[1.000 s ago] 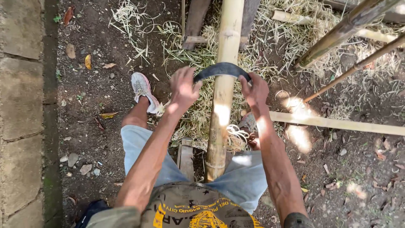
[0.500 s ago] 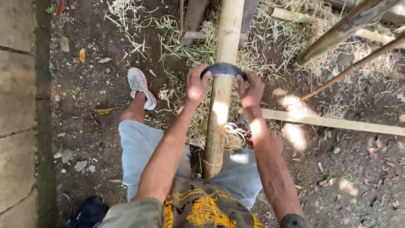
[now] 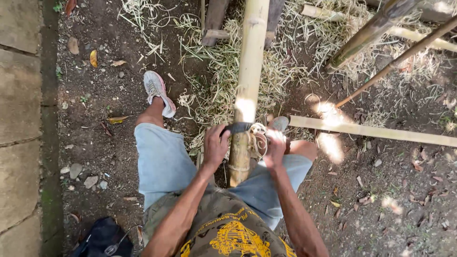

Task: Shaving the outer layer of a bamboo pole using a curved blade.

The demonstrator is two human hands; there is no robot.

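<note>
- We see the left hand (image 3: 216, 145) clenched round one end of a dark curved blade (image 3: 236, 127), fingers wrapped tight.
- Right hand (image 3: 275, 148) closed on the blade's other end; grip looks firm, tho curled shavings (image 3: 257, 138) partly hide it.
- Blade lies crosswise on the bamboo pole (image 3: 247, 90), spanning between both hands, touching the pole's top face approx. mid-length, near the knees.
- Pole runs near-to-far between our legs; its near end sits btw. the thighs.
- Count, poles: 1 worked pole, 1 pale split length (image 3: 376, 131) lying to the right, 2 slanted poles far right, i.e. a thick green one (image 3: 366, 35) & a thin brown one (image 3: 395, 62).
- Count, blades: 1. Hands: 2, both on it.
- 1 white shoe (image 3: 157, 90) on the left, foot on bare dirt; the other shoe (image 3: 280, 123) only just shows, right of the pole.
- Pale shavings litter (image 3: 214, 62) the ground round the pole's far part.
- Concrete slabs (image 3: 19, 119) along the left edge; 1 dark bag (image 3: 102, 238) near left.
</note>
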